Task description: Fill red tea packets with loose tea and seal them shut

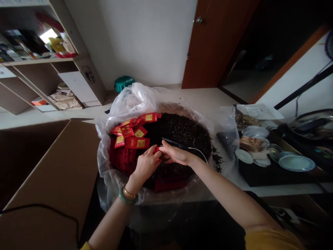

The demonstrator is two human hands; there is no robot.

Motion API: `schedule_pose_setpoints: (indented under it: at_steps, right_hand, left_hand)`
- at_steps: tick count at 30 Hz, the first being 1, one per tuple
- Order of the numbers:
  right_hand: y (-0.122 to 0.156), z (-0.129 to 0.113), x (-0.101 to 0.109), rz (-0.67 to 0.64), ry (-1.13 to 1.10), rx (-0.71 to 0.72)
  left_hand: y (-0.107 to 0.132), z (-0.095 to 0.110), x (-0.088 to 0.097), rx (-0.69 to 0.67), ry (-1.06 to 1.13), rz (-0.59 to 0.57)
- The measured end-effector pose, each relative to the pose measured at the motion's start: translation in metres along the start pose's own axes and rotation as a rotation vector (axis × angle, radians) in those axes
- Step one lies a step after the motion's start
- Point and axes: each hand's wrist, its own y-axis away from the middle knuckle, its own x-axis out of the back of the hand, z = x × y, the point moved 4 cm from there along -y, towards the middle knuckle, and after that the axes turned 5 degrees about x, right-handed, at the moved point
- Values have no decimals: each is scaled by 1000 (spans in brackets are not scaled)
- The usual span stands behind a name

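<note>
A small red packet (pixel 156 150) is pinched in my left hand (pixel 147 162), which wears a green bangle and a gold bracelet. My right hand (pixel 177 155) meets it from the right, its fingers closed at the packet's other end; most of the packet is hidden. Below both hands lie loose dark dried leaves (pixel 187 128), like tea, in a round container lined with clear plastic (pixel 102 170). Several filled-looking red packets with yellow labels (pixel 137 143) are heaped at its left, above a stack of flat red packets (pixel 122 158). Just beyond my right hand rests a slim black device (pixel 174 142) with a white cable.
An open cardboard box (pixel 65 180) stands at the left. To the right, a dark tray (pixel 256 177) bears dishes and a tub of brown pieces (pixel 251 143). Spilled leaves (pixel 217 160) lie beside the container. Shelves (pixel 78 69) and a wooden door (pixel 208 52) are behind.
</note>
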Motion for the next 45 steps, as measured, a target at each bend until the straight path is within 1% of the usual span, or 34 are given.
schedule_pose_setpoints:
  at_steps: [6,11,13,15,19,21,24,26,28,29,31,33,34,36,39,42,45]
  right_hand:
    - [-1,-3,-2,8,12,11]
    - [1,-5,-9,-33,23,7]
    - [2,-5,-13,-49,13,30]
    - [2,-5,-16,-50,3,42]
    - [2,-5,-15,-42,-24,15]
    - [3,-7,-8,-33,-36,7]
    - [5,-11,12,12,-4,35]
    - [6,-7,27,91,117,28]
    - [4,4,36,151,403,-30]
    - [3,11,36,137,594,-64]
    - [-2,26,29,75,936,-91]
    - [-8,40,20,75,1146,-156]
    - [-11,45,16,75,1213,-202]
    - [-19,50,9,52,1303,-255]
    - [-32,48,4,7,1359,-227]
    - [-42,44,8,-7,1325,-195]
    - [-48,45,12,-39,1263,-168]
  left_hand:
    - [-5,-1,8,-39,38,-109]
    - [-6,-7,14,-57,212,-183]
    - [-4,-8,14,-44,257,-186]
    - [-1,-8,12,-14,287,-144]
    - [7,-10,5,47,351,18]
    - [11,-13,2,67,368,81]
    - [14,-16,-1,88,378,105]
    - [14,-18,-2,101,375,94]
    - [13,-19,-2,117,366,75]
    - [13,-19,-3,123,358,62]
    - [11,-19,-3,129,332,38]
    - [9,-19,0,134,285,11]
    - [8,-19,2,136,256,-9]
    - [4,-19,8,145,193,-69]
    - [-2,-21,18,178,95,-175]
    - [-5,-24,24,214,35,-238]
    - [-6,-25,24,218,34,-273]
